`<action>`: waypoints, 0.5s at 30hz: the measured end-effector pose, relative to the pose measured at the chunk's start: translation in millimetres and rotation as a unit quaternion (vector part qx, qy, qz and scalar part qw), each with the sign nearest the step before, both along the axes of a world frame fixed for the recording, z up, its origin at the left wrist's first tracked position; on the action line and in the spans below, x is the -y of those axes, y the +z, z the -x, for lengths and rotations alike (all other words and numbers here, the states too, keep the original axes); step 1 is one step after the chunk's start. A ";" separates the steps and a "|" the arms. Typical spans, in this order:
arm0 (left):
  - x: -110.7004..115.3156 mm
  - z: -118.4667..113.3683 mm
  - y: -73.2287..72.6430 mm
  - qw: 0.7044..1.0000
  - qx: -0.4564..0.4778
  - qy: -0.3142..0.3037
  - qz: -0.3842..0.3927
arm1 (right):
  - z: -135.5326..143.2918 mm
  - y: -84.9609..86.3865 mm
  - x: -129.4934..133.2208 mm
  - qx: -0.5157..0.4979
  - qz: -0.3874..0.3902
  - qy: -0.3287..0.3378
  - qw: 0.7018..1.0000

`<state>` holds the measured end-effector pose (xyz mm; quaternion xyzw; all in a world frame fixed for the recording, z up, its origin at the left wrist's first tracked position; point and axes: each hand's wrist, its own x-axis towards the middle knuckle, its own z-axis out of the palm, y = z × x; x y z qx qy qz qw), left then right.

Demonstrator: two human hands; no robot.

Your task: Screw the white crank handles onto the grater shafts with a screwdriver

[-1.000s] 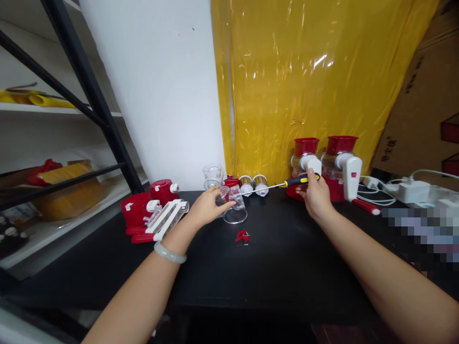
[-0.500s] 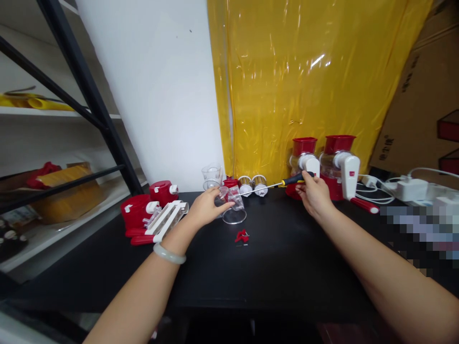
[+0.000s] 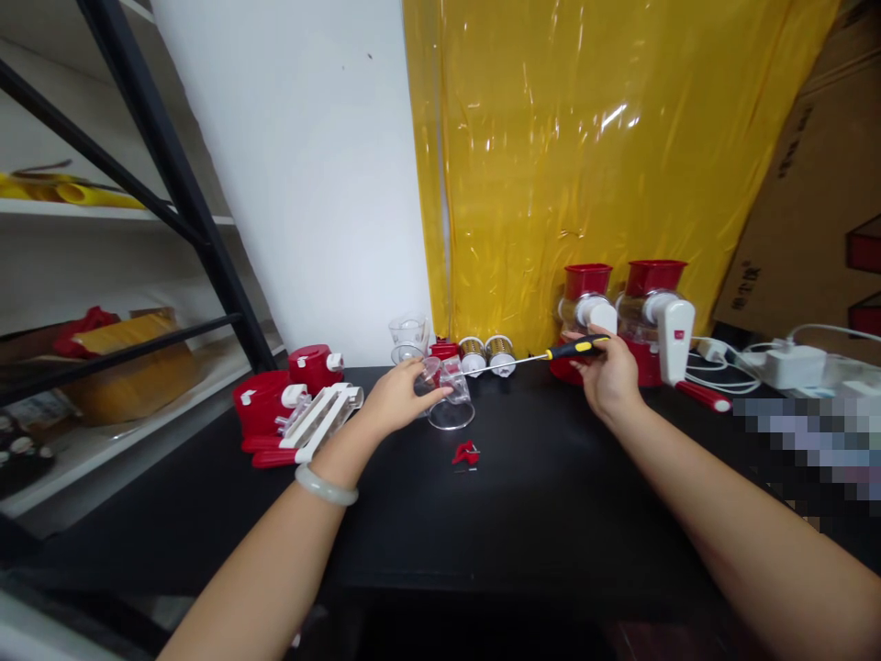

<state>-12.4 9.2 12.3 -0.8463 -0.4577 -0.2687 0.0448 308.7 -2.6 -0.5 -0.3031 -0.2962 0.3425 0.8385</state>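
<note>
My left hand (image 3: 397,397) is closed on a clear plastic housing (image 3: 451,415) that rests on the black table. In my right hand (image 3: 607,372) is a screwdriver (image 3: 576,349) with a black and yellow handle, held nearly level. Its long shaft points left and the tip reaches the housing; whether it sits in a screw I cannot tell. Small red pieces (image 3: 466,453) and thin metal pins lie on the table in front of the housing.
Two assembled red and white rotary graters (image 3: 657,317) stand at the back right. Drum blades (image 3: 499,355) lie behind the housing. Red bases (image 3: 262,408) and white crank handles (image 3: 320,427) are at left. White chargers and cables (image 3: 795,365) lie at far right.
The right hand has turned the screwdriver handle a little and shifted slightly right. The left hand keeps its hold on the housing. The view has moved slightly.
</note>
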 end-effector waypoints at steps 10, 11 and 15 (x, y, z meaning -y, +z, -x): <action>0.9 0.4 0.2 1.000 0.015 -0.006 0.005 | -0.6 -0.7 -5.0 0.018 0.026 -0.015 0.999; 0.9 0.5 0.2 1.000 0.016 -0.007 0.005 | -1.0 0.2 -4.3 0.011 0.031 -0.013 0.999; 0.4 0.6 0.2 1.000 0.012 -0.009 0.004 | -2.1 3.1 -2.7 -0.023 0.061 -0.017 0.998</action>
